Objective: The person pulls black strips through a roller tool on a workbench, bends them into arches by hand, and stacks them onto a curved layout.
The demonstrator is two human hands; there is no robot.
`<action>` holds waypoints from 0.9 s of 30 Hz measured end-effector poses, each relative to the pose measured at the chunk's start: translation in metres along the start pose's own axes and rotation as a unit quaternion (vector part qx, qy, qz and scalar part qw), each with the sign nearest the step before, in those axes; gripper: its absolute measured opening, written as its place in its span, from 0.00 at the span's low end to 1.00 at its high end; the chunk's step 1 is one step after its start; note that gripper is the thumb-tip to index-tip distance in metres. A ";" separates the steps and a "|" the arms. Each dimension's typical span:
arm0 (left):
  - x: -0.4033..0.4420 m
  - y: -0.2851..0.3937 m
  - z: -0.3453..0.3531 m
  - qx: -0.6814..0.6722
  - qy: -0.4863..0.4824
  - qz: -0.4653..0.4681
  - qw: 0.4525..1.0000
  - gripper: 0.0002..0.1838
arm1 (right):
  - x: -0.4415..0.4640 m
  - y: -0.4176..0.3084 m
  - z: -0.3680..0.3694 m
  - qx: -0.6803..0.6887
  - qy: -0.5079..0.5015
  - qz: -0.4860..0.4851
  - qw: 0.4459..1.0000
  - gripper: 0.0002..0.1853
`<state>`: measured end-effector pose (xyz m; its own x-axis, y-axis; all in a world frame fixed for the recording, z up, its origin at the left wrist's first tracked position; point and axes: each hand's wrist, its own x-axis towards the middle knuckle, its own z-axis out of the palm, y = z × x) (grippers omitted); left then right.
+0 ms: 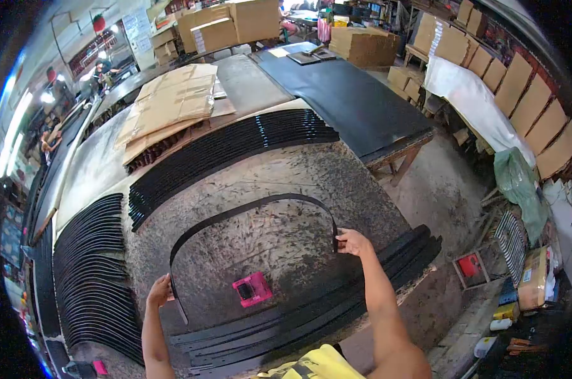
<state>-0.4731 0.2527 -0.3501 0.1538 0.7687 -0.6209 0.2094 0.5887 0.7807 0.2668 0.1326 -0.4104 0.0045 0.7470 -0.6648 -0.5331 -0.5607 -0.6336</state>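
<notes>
A long black strap, possibly a belt strip (254,205), arches over the worktable (229,252) between my hands. My left hand (161,290) is closed on the strap near its left end, and the tip hangs below the fingers. At the other end, my right hand (353,242) pinches the strap near its tip. Between my arms a small pink box (252,290) with something black in it sits on the worn tabletop. Several flat black strips (286,322) lie along the near edge, under and beside my forearms.
Rows of black strips (229,148) lie at the back of the table, and a curved stack (96,271) lies at left. Flattened cardboard (172,101) rests behind them. A dark-topped table (355,101) adjoins at back right. A red-seated stool (469,265) stands on the floor at right.
</notes>
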 end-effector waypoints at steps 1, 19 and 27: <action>0.004 -0.005 0.000 -0.023 0.003 -0.026 0.999 0.16 | 0.001 -0.005 -0.005 -0.044 0.020 0.016 0.999 0.21; 0.028 -0.061 -0.039 0.055 0.163 -0.056 0.984 0.21 | 0.042 -0.082 -0.011 -0.626 0.300 0.014 0.719 0.39; 0.045 0.019 0.133 0.428 0.339 0.275 0.792 0.22 | 0.083 -0.004 0.180 -0.705 0.105 -0.426 0.557 0.28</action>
<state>-0.3335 0.2647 -0.3727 -0.0433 0.9783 0.2027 0.9127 -0.0438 0.4063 0.1168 0.2613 -0.3911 -0.0746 0.9813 0.1775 0.9327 0.1316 -0.3357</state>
